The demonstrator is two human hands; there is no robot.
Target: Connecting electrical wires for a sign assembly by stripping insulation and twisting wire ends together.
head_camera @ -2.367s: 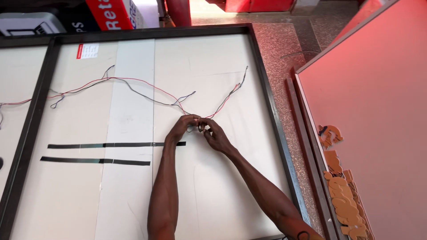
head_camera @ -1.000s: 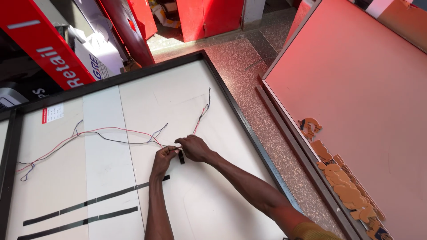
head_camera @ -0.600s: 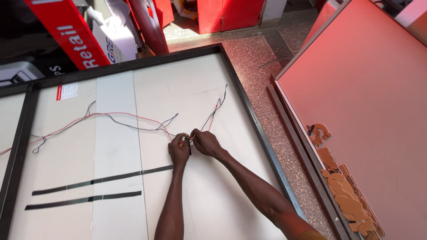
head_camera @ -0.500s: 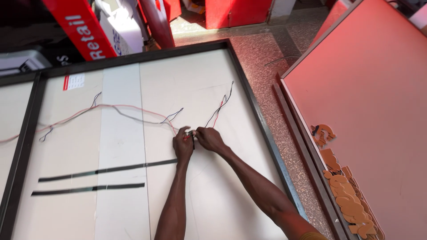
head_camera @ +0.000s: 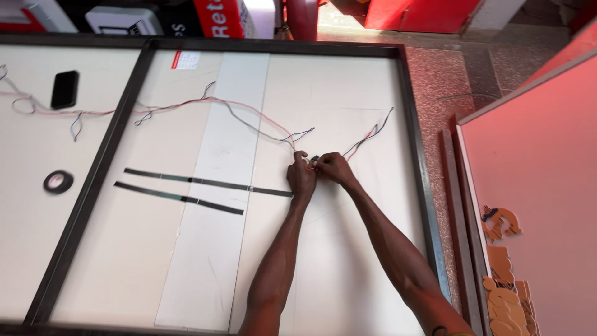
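Filling most of the frame: large white flat panel in a black metal frame (head_camera: 407, 124), lying over speckled reddish floor (head_camera: 448, 81). At right edge, big red board (head_camera: 535, 186). Across upper middle, long red-and-black wire bundle (head_camera: 249, 118). Left of centre, two black tape strips (head_camera: 186, 190). At centre, left hand (head_camera: 301, 180) and right hand (head_camera: 331, 168), both pinched closed on the wire's end.

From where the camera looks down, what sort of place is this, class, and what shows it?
Probably a sign-making workshop: a big framed white panel lies flat, both hands work thin wires on it, a red panel with orange cut-out shapes stands alongside, and a tape roll lies nearby.
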